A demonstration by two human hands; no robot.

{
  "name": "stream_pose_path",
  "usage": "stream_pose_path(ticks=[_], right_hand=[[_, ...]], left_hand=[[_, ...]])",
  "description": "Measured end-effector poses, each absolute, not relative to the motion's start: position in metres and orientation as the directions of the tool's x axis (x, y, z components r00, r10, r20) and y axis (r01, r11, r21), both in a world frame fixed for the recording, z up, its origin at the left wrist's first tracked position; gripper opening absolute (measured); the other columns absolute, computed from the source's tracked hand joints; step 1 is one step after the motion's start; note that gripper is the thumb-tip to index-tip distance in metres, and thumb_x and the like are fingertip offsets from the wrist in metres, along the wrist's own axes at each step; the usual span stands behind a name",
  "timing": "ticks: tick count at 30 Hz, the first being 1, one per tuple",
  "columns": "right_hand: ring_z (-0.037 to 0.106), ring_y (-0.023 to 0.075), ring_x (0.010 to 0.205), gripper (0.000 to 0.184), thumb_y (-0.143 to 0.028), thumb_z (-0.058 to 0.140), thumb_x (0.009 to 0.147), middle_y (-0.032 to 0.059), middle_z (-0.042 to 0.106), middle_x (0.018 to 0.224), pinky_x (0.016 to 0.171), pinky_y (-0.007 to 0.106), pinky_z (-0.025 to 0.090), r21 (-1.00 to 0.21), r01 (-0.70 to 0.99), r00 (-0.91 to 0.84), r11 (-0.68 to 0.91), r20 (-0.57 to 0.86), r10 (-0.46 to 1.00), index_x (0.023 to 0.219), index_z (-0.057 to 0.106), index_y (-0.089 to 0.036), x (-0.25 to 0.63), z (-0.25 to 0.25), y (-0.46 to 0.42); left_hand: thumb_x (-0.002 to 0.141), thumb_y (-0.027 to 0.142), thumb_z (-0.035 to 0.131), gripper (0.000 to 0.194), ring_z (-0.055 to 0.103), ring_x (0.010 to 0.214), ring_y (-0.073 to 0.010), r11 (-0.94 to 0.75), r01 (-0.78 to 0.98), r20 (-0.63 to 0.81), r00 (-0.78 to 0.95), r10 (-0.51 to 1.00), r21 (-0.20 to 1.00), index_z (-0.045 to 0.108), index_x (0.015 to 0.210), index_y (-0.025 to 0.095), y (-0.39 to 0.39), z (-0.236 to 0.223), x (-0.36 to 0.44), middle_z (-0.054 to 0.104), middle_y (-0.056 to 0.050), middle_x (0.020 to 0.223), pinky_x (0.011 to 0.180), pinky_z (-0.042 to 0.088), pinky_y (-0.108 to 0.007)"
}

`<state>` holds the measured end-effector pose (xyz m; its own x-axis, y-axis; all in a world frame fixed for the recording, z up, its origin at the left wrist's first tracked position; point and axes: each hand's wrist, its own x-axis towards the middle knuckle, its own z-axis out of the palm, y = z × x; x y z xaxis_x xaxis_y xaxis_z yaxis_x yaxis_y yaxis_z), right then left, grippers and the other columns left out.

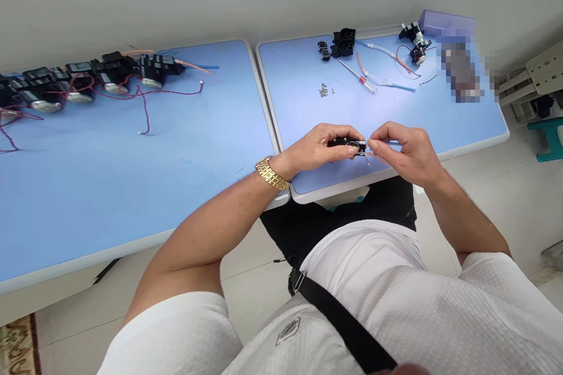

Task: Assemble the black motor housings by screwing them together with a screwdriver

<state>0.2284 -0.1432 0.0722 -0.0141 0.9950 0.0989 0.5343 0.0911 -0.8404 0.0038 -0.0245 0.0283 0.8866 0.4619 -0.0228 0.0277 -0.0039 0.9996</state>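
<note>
My left hand (323,145) is closed around a small black plastic assembly (361,147) near the front edge of the right table. A short red wire hangs out below that part. Against its right end, my right hand (408,151) pinches thin tubing (394,143); blue shows behind the fingers and orange beneath them. The fingers cover most of the joint between tubing and part, so I cannot tell whether they are connected.
Toward the back lie black housings (343,42), a screwdriver (358,77), small screws (324,90), loose tubes (387,84) and a wired assembly (416,43). The left table (197,146) holds a row of black assemblies (115,73) with red wires. A blurred object (461,70) lies at right.
</note>
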Motion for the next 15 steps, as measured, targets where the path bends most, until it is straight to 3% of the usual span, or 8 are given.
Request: stream_pose_path(ticks=[15], right_hand=[[0.063,0.0156,0.072,0.023,-0.042,0.07,0.108,-0.003,0.075,0.08,0.069,0.032,0.05,-0.847,0.516,-0.092,0.129,0.095,0.991,0.091,0.071,-0.027,0.2284,0.07,-0.1433]], left_hand=[[0.097,0.053,0.081,0.04,0.069,0.079,-0.0164,-0.239,-0.046,0.166,0.843,0.511,0.97,0.085,0.113,0.017,-0.0257,0.0204,0.0041,0.082,-0.007,0.096,0.074,0.053,-0.027]])
